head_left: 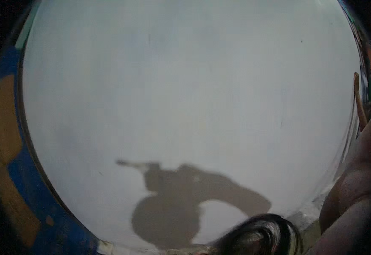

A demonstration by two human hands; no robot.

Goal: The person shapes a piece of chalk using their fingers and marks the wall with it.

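A broad white surface point(185, 85) with a few small dark specks fills most of the head view. Bare skin of my bent right arm point(359, 187) comes in at the lower right, beside the surface's right edge. A thin brown stick-like thing point(358, 100) shows just above that skin; whether my fingers hold it is hidden by dimness and the picture's rim. My left hand is out of view. Across the lower part of the surface falls a grey shadow point(168, 204), with a rounded head shape, a bent arm shape and a thin piece pointing left.
A dark, glossy rounded thing point(259, 236) sits at the bottom edge, its kind unclear. Left of the white surface's dark edge lies a blue area point(35, 187) with brownish-orange patches point(5, 123). Blurred green and orange things line the far right rim.
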